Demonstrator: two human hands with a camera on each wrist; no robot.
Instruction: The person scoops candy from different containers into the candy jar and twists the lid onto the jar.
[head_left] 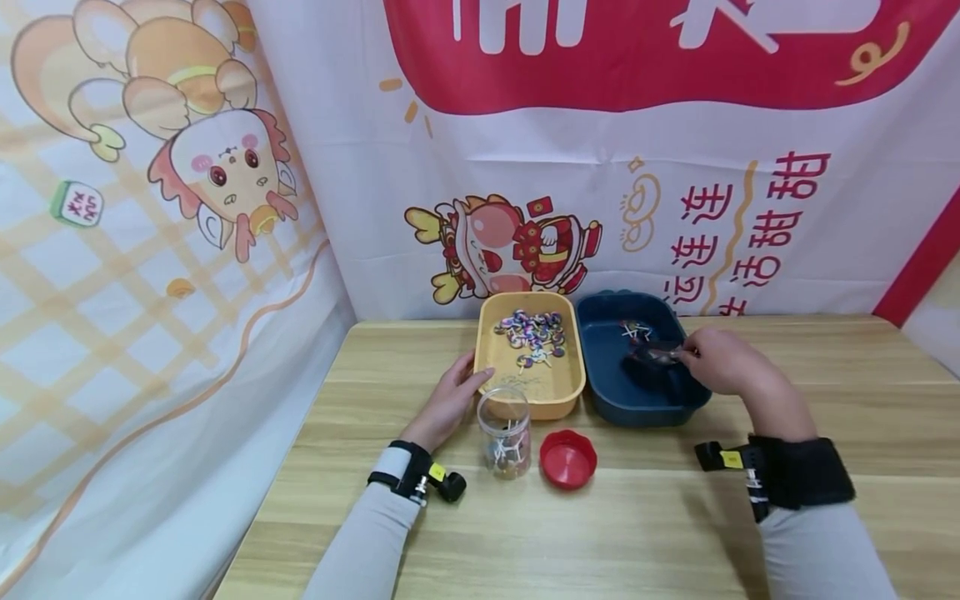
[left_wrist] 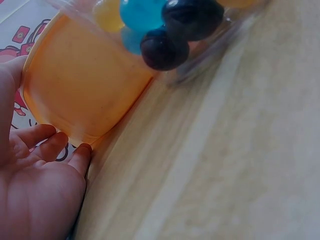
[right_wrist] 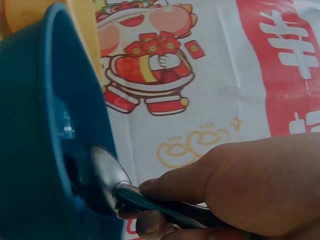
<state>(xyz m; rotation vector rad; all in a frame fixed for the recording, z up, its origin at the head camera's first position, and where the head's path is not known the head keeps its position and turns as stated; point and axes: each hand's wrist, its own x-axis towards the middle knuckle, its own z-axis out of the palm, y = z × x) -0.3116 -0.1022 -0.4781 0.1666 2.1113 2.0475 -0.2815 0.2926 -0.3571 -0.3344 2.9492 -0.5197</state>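
Note:
My left hand (head_left: 450, 397) grips the near left side of a yellow plastic tub (head_left: 491, 312), its thumb over the rim and its fingers against the outer wall. Many swirl-coloured lollipops (head_left: 532, 329) lie in that tub. Held in my right hand (head_left: 723, 362) by its handle is a metal spoon (right_wrist: 107, 175), its bowl down inside a dark blue tub (head_left: 600, 367). A few lollipops (head_left: 636, 331) with white sticks lie toward the far end of the blue tub. What the spoon's bowl contains cannot be made out.
An uncovered clear plastic jar (head_left: 504, 417) with lollipops in its lower part stands before the yellow tub, close to my left wrist. Beside it lies a red lid (head_left: 568, 460). A printed cloth (head_left: 480, 133) hangs right behind the tubs at the table's (head_left: 637, 533) back edge.

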